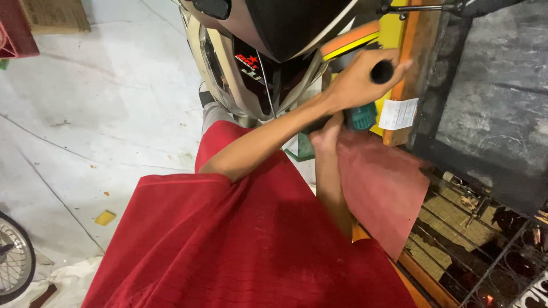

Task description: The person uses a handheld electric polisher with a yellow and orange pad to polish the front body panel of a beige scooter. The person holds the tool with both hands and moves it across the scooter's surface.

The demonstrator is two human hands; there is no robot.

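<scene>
Beside the scooter (251, 68), both hands (357, 82) grip a green polisher (361, 117).

A red shirt (245, 245) is seen against a cream-and-black motorcycle fairing (251, 63); a teal power tool (361, 117) is flanked by orange-and-yellow panelling (394, 34).

A white label (398, 114) hangs just right of and below the left hand (359, 80). Under it lies a red cloth (382, 182), and further right stands a dark grey slab (491, 85). A wire rack (485, 245) sits below that, well down from the hand. Far to the hand's left, on the pale floor (114, 114), lie a yellow scrap (104, 217), a white rag (68, 279) and a spoked wheel (14, 256). A red crate (14, 34) and a brown mat (54, 14) sit at the far upper left.
</scene>
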